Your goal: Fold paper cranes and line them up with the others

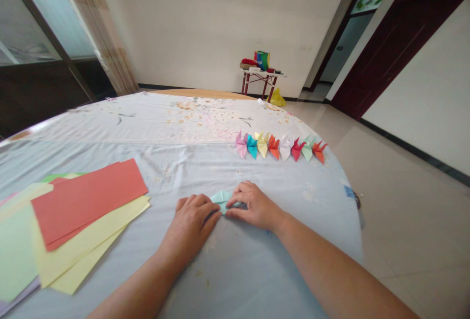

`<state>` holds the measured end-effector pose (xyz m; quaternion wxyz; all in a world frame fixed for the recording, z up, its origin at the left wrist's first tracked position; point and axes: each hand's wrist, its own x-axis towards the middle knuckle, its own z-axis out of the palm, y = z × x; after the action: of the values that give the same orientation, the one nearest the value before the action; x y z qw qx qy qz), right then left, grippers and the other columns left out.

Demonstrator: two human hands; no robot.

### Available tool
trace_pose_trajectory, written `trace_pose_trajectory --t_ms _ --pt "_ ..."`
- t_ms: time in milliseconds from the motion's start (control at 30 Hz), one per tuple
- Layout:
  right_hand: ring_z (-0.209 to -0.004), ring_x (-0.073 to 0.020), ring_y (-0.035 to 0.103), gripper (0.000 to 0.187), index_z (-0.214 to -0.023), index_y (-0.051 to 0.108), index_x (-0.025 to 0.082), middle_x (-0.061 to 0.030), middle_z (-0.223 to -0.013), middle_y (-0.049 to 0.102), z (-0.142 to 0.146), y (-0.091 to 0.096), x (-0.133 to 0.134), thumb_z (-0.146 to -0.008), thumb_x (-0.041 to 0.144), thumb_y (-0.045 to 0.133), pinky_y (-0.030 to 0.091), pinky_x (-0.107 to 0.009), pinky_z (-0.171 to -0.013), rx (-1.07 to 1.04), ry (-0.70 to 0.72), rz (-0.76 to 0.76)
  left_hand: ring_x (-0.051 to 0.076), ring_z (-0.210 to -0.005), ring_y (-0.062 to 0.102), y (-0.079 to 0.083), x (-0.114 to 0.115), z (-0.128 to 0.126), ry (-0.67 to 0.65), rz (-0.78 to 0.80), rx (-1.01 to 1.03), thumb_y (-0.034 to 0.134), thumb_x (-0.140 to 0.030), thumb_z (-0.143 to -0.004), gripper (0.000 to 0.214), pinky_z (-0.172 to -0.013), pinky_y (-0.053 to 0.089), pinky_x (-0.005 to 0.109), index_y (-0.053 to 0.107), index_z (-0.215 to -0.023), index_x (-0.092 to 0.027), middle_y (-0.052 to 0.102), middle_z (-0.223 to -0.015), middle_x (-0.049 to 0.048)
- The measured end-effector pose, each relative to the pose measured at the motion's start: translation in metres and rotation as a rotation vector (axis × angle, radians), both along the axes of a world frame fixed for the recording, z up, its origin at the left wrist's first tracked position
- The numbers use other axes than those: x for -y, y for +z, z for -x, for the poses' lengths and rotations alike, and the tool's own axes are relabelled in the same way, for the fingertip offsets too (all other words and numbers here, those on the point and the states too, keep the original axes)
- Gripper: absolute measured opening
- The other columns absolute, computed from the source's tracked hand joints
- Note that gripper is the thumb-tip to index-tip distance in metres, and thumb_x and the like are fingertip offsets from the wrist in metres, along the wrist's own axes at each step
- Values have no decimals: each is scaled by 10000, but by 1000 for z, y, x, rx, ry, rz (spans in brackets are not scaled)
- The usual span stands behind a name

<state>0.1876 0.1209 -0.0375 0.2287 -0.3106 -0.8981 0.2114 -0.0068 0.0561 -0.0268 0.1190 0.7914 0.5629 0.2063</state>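
Observation:
A small piece of folded light-green paper [222, 197] lies on the table between my two hands, partly covered by my fingers. My left hand [196, 216] grips its left side, with thumb and fingers closed at the near edge. On the other side, my right hand [253, 205] pinches the paper between thumb and fingers. Beyond my right hand stands a row of several folded paper cranes [273, 146] in pink, blue, yellow, orange, white, red and green.
Loose sheets of coloured paper, red [91, 201] on top of yellow [91, 253] and green, are spread at the left. A pale flowered cloth [176, 162] covers the round table. Against the far wall is a small side table [262, 72] with bags on it.

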Motion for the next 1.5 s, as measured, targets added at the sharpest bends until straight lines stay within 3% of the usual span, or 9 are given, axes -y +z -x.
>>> trace_pose_trajectory --t_ms 233,600,1133,1500 --pt "-838 -153 501 250 -849 682 217 -31 -833 573 0 -1 -2 -735 434 635 363 -281 -751 -3 10 13 176 -821 514 1 0 -1 -3 11 -5 385 -356 -875 284 -781 336 358 656 -890 -272 600 -842 17" --pt "-838 -148 502 240 -782 671 192 -32 -803 580 4 -1 -1 -823 392 544 355 -288 -770 -16 -32 19 186 -823 511 1 1 -3 18 -11 -48 367 -373 -880 296 -785 320 375 640 -857 -261 596 -834 17" --pt "-786 -150 510 189 -703 632 178 -15 -729 560 12 -4 0 -753 360 634 354 -276 -727 -27 -159 65 204 -837 525 -8 -3 -10 265 29 5 463 -370 -816 225 -775 316 380 636 -770 -233 588 -826 22" --pt "-783 -150 505 171 -702 633 188 -9 -731 551 13 -7 0 -738 355 649 352 -269 -712 -31 -194 72 218 -841 518 -7 -2 -14 301 38 -57 439 -363 -826 216 -770 314 379 586 -762 -218 572 -818 27"
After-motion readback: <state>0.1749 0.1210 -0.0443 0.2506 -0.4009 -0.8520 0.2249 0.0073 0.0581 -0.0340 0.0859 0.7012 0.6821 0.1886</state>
